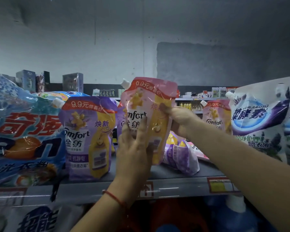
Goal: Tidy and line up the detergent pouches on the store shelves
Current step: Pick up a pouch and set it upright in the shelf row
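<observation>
Both hands (134, 144) around pink pouch (157, 104).

Two bare forearms with no sleeves, left hand (132, 148) and right hand (179, 119) ungloved, thin red string bracelet (115, 197) around the left wrist, fingers (143, 129) without rings

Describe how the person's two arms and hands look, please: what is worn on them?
Both forearms are bare, with no sleeves in view, and both hands are without gloves. The left hand has a thin red string bracelet tied round its wrist. The right hand shows no bracelet, watch or ring in this view. The fingernails of the left hand look fairly long.
</observation>
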A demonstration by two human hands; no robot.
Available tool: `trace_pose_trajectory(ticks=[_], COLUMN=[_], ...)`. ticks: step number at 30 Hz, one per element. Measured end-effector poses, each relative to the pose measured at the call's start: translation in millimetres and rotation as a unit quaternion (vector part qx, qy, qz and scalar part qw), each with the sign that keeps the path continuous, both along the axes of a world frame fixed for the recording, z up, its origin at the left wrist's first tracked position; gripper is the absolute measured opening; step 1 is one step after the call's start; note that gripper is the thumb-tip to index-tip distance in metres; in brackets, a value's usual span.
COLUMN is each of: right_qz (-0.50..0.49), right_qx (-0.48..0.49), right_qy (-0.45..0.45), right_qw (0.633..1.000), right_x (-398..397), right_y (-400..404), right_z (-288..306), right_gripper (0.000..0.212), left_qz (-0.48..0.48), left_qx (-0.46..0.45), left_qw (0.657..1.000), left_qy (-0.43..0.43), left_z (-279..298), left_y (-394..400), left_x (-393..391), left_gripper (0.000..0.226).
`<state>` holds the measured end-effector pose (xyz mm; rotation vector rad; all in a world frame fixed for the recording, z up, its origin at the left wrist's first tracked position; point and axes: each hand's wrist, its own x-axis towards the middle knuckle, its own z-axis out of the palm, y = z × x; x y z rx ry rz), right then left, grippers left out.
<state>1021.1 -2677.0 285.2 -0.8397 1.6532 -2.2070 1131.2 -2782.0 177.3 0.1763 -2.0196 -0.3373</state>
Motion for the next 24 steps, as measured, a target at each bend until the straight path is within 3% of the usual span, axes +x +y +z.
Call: trace_pose_trajectory(ticks=[6, 10, 17, 21, 24], right_qz=[-0.064, -0.09, -0.098, -0.121, -0.145], right_qx=[0.154, 0.211, 0.233, 0.312, 0.399], right_qy=[0.142, 0.265, 0.32, 0.396, 0.465], right_qw=[0.976, 0.936, 0.913, 0.855, 0.777], right_x=[4, 14, 16, 14, 16], right_y=[-17, -31, -34, -27, -10], right_z=[-20, -17, -21, -17, -13], right_gripper=[0.015, 0.022, 0.026, 0.032, 0.04], left_qz=[0.149, 0.21, 0.206, 0.195, 0.187], left_qx=[-0.026, -0.048, -0.063, -0.108, -0.16], left_qw=[0.976, 0.963, 0.964, 0.965, 0.962], left_qy=[-0.156, -0.164, -0.156, -0.139, -0.123], left_z=[-17, -19, -22, -21, -18], left_y=[-14, -28, -39, -42, -38], left_x=[7, 7, 10, 12, 14], left_gripper=[0.069, 0.071, 0.074, 0.074, 0.069])
